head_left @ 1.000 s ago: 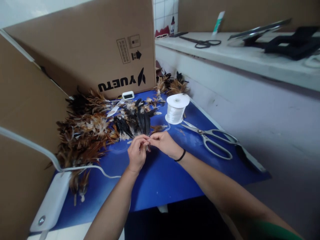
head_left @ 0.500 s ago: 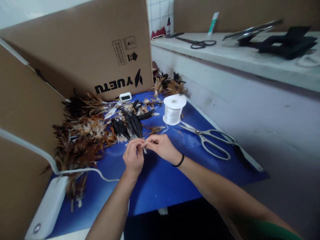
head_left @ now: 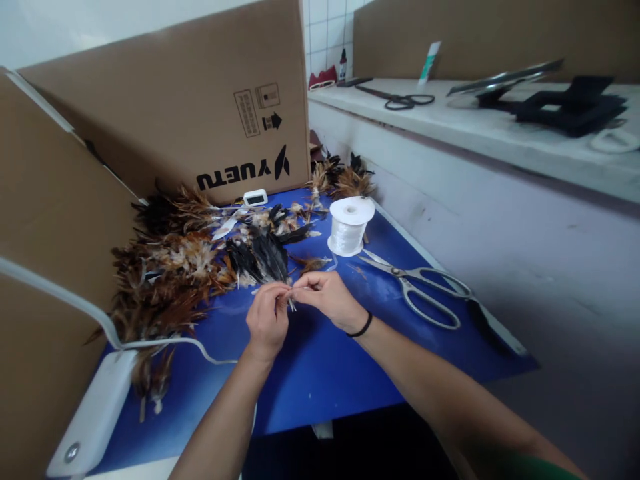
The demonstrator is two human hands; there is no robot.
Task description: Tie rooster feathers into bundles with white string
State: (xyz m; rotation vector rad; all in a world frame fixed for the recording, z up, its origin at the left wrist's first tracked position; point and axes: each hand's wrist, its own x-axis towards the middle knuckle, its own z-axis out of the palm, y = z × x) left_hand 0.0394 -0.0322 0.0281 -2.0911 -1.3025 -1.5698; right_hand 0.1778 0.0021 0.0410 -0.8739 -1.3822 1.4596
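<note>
Quills of dark feathers mostly hidden in left hand; few pale ends poke out below. Left fingers pinched narrow on quills, feathers fanning away just beyond, over bench. Right hand meets left, thumb and finger close together at quills; cannot tell whether gripping. Green sleeve cut off. White spool upright beyond right hand, wound with clear strand. Cardboard box behind, print inverted, inside hidden.

Feather stems partly hidden by left grip
</note>
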